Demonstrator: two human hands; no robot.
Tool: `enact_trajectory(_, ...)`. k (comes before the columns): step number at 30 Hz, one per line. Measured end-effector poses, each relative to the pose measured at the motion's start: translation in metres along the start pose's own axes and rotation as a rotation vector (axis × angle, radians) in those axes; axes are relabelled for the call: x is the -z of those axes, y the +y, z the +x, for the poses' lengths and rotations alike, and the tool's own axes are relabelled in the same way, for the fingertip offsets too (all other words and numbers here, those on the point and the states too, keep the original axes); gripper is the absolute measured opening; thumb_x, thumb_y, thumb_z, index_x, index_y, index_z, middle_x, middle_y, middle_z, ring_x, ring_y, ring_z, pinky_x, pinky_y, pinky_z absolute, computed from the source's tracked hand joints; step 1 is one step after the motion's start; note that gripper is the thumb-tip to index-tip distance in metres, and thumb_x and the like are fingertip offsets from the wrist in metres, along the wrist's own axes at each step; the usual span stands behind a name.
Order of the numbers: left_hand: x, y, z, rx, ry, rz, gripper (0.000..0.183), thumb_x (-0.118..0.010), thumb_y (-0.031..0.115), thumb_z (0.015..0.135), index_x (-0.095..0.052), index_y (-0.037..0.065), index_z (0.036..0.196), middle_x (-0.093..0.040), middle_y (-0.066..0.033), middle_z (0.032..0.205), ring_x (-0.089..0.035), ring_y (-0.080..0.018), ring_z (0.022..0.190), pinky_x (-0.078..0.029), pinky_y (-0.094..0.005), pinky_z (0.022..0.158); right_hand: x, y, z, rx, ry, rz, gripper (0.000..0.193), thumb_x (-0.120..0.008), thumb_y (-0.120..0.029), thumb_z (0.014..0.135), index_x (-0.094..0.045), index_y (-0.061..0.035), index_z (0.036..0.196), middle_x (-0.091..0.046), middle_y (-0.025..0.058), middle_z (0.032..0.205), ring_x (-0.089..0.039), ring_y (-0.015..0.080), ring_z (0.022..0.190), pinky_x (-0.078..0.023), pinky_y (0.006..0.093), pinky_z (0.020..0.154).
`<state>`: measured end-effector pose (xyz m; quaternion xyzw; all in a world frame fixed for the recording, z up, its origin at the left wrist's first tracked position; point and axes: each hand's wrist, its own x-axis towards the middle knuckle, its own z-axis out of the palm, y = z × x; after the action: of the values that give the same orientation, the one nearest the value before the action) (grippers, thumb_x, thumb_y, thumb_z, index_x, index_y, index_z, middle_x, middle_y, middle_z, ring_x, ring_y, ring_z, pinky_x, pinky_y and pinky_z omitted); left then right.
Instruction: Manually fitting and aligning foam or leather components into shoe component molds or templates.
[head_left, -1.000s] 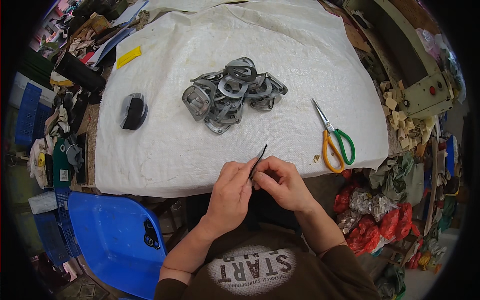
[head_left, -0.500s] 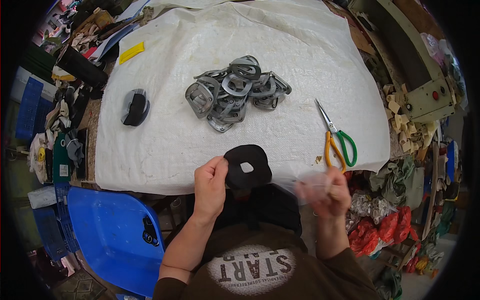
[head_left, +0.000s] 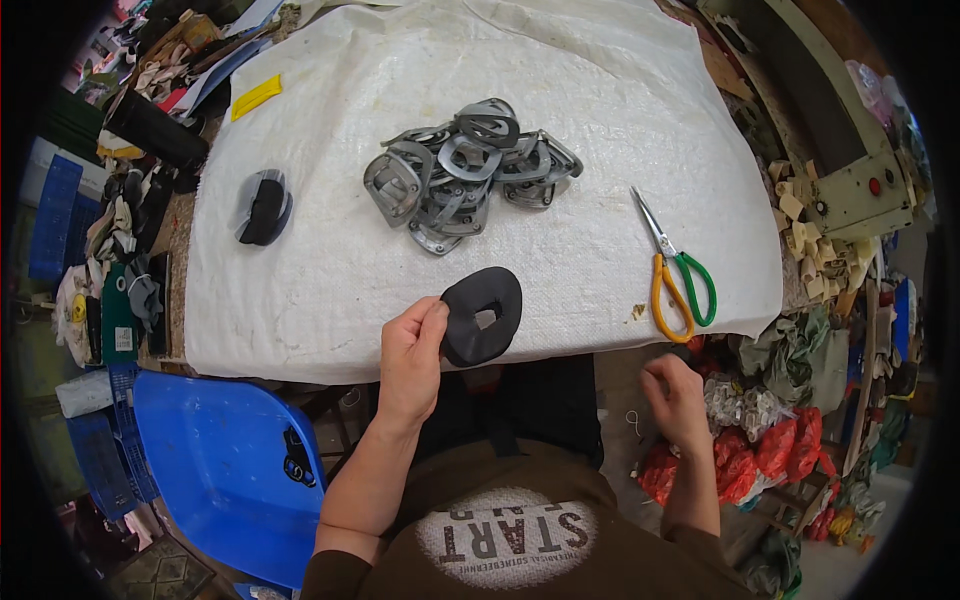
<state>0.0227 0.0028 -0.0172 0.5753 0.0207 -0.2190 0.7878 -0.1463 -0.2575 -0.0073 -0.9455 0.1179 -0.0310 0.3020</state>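
Note:
My left hand [head_left: 412, 360] pinches the edge of a black ear cushion [head_left: 483, 318], a soft rounded pad with a hole through its middle. It is held up at the table's near edge, its face tilted toward me. My right hand [head_left: 676, 398] hangs beyond the near edge at the right, fingers loosely curled; nothing shows in them. Farther back lies a pile of grey metal-looking rounded frames [head_left: 470, 165]. At the left rests another black pad [head_left: 264, 212] partly in clear plastic. Scissors [head_left: 670, 265] with one orange and one green handle lie right of the pile.
White woven sheeting [head_left: 300, 310] covers the table. A blue tub [head_left: 215, 470] with small black pieces stands at lower left. Red plastic bags [head_left: 735, 460] and clear bags crowd the lower right. A yellow packet [head_left: 257, 97] lies far left; a green-grey machine [head_left: 865, 195] stands at right.
The clear plastic film that was in my right hand is out of sight, and that hand has dropped lower. My left hand has turned the ear cushion and shifted it slightly left.

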Motion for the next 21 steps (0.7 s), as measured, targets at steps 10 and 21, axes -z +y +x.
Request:
enact_trajectory(10, -0.013, 0.004, -0.012, 0.035, -0.152, -0.189, 0.021, -0.049, 0.011, 0.091, -0.056, -0.004, 0.104, -0.057, -0.0011, 0.089, -0.050, -0.0047, 0.078, -0.043, -0.0191, 0.068, -0.083, -0.113, 0.093, 0.556, 0.257, 0.276, 0.026, -0.069, 0.001, 0.062, -0.056, -0.0028, 0.084, -0.054, 0.0100, 0.084, -0.049, 0.0277, 0.075, -0.041, 0.0355, 0.063)
enact_trajectory(21, -0.009, -0.004, -0.007, 0.045, -0.180, -0.228, 0.037, -0.056, 0.000, 0.085, -0.048, -0.009, 0.120, -0.059, -0.0100, 0.105, -0.057, -0.0129, 0.095, -0.046, -0.0260, 0.086, -0.079, -0.099, 0.092, 0.051, -0.061, 1.011, 0.007, -0.055, -0.005, 0.084, -0.056, -0.0006, 0.089, -0.052, 0.0095, 0.083, -0.049, 0.0224, 0.078, -0.041, 0.0294, 0.071)
